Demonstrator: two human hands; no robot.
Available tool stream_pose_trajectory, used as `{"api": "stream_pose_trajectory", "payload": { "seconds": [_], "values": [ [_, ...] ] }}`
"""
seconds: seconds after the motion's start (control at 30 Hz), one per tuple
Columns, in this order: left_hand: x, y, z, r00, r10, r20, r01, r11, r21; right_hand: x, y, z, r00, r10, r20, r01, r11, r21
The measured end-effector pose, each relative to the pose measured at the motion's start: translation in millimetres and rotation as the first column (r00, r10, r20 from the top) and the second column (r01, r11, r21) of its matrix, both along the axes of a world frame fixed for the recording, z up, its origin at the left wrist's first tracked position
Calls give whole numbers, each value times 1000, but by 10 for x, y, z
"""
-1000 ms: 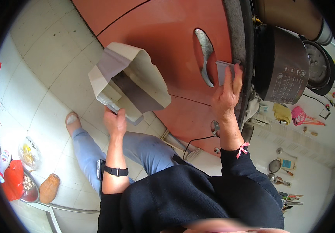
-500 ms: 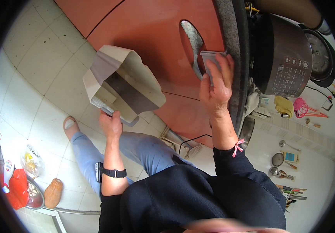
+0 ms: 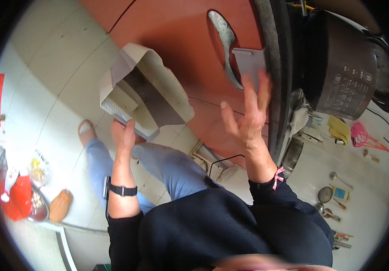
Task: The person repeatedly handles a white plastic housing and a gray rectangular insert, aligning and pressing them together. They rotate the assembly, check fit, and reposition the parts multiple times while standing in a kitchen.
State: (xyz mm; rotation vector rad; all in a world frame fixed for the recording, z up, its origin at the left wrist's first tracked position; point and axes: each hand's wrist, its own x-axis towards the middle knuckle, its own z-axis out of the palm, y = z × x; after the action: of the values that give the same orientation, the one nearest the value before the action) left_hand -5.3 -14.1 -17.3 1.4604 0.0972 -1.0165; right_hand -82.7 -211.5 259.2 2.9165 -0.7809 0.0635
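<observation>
Above the pale tiled floor [image 3: 45, 90], the left hand [image 3: 123, 135] grips the lower edge of a beige plastic open-topped bin [image 3: 142, 90] with a dark inner face and a ribbed grey side panel. The fingers are closed around the rim, and the bin is held tilted, its mouth turned up toward the camera. A black wristband [image 3: 121, 190] sits on the left forearm.

The right hand [image 3: 246, 119] is raised with fingers spread and palm open, holding nothing. Its fingertips lie just below a flat grey rectangular plastic piece [image 3: 250, 63], which stands against the orange-red cabinet door [image 3: 176, 31]; whether the fingertips touch the piece cannot be told. A long oval recessed handle [image 3: 225, 45], worn and greyish, sits in the door just left of that piece. A pink tie [image 3: 277, 175] shows at the right wrist.

To the right, beyond a dark vertical edge [image 3: 275, 67], a black cylindrical electric cooker with a button panel [image 3: 343, 67] stands. Beside it lie a yellow cloth [image 3: 340, 128] and a pink plastic swatter [image 3: 361, 135]. Small metal ladles and strainers [image 3: 327, 196] lie on the white surface lower right.

At lower left, a red bag [image 3: 19, 198] and a brown sandal [image 3: 60, 205] rest on the floor. The person's blue trouser legs [image 3: 167, 167] show beneath the bin.
</observation>
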Motion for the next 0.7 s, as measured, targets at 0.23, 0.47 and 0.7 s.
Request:
{"api": "stream_pose_trajectory", "payload": {
  "seconds": [0.23,0.47,0.7],
  "values": [
    [33,473,664,981,28,-191,-3,991,133,-504,370,-133,969,-194,-154,247,733,633],
    [21,638,1422,862,127,-491,-123,992,40,-638,528,149,994,-112,10,57,577,815],
    [14,485,1720,882,35,-470,-53,998,-24,-749,505,459,974,-134,183,-47,669,742]
  ]
}}
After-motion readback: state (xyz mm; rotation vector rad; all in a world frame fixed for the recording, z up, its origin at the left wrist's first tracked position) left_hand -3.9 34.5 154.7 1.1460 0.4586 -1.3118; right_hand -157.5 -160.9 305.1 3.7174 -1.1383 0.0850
